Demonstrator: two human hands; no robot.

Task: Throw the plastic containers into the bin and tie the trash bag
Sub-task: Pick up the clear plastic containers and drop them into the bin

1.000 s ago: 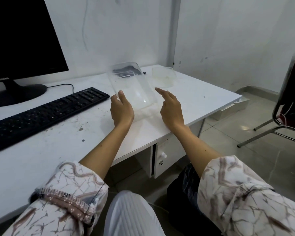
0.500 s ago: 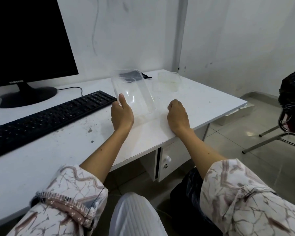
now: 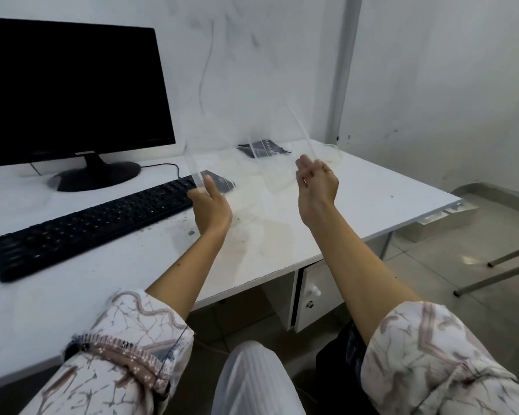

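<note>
A person seated at a white desk (image 3: 372, 205) lifts a clear plastic container (image 3: 246, 151) off the tabletop with both hands. The left hand (image 3: 212, 208) grips the container's lower left edge, thumb pressed on the near face and fingers hidden behind the plastic. The right hand (image 3: 316, 182) is raised at the container's right side, fingers curled loosely toward its rim (whether they actually clamp the plastic cannot be told through the motion blur). The container is held in the air, tilted, above the middle of the tabletop and just right of the keyboard's end; it is see-through and smeared by movement, so its outline is faint.

A black keyboard (image 3: 96, 223) lies diagonally across the left half of the tabletop, its right end just beside the left hand. Behind it, at the back left, stands a dark monitor (image 3: 69, 91) on a round base, with a cable trailing along the back edge. A small black flat item (image 3: 264, 148) rests near the back edge, seen partly through the container. The tabletop near the front edge shows stains and specks.

Patterned sleeves (image 3: 126, 348) are pushed up both forearms. Below the desk a white drawer unit (image 3: 315, 292) sits under the right front edge, and something dark (image 3: 339, 372) lies on the floor by the right arm.
</note>
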